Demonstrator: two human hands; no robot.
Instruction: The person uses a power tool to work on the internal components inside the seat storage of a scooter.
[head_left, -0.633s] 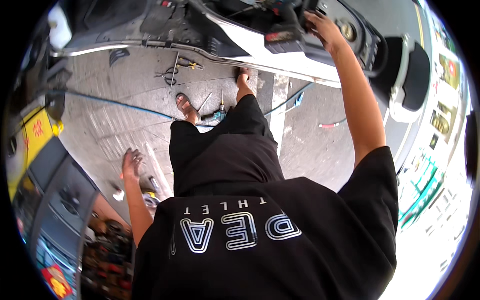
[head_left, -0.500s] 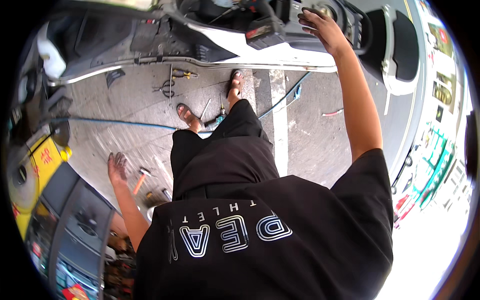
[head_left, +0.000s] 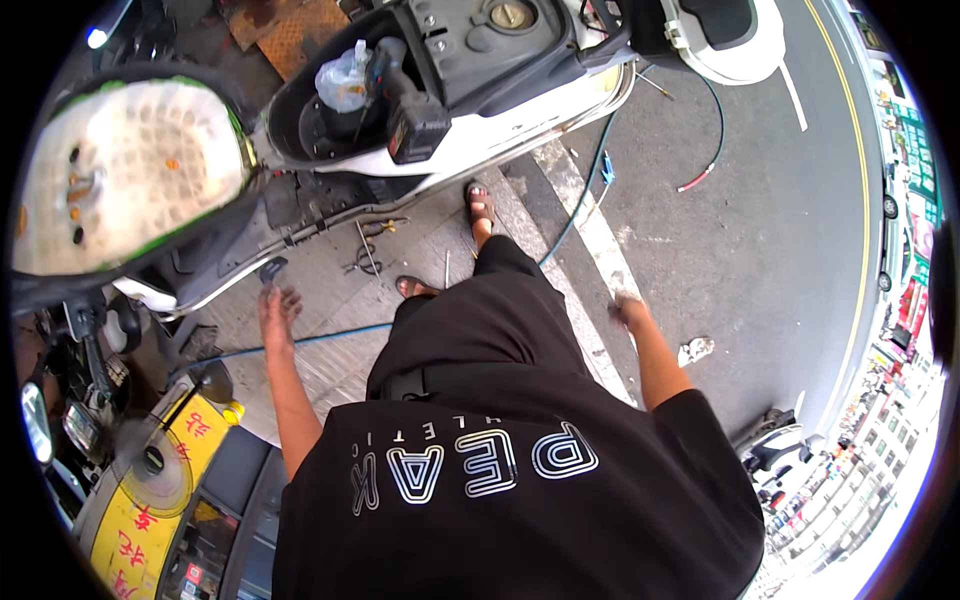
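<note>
My left hand [head_left: 279, 315] hangs with its fingers spread and holds nothing. In the picture it is nearest to a black plastic piece [head_left: 272, 268] on the ground beside the scooter. Low on my right, my right hand [head_left: 628, 311] is smeared by motion, its fingers not clear. In front stands a white and black scooter [head_left: 500, 130] with its under-seat compartment [head_left: 290, 135] uncovered. A cordless power tool [head_left: 400, 100] with a black battery lies across the compartment, beside a clear plastic bag [head_left: 345, 80].
Pliers with yellow-black handles [head_left: 380, 227], scissors [head_left: 366, 262] and a thin rod [head_left: 447, 268] lie by my feet. A blue hose [head_left: 575, 205] crosses the ground. At left are a large off-white oval panel [head_left: 130, 180], a fan [head_left: 153, 460] and a yellow sign [head_left: 195, 425]. A road [head_left: 830, 200] runs at right.
My right hand has come down from above the scooter to my right side. My left hand has moved slightly up and right in the picture. The view has turned, showing more of the scooter.
</note>
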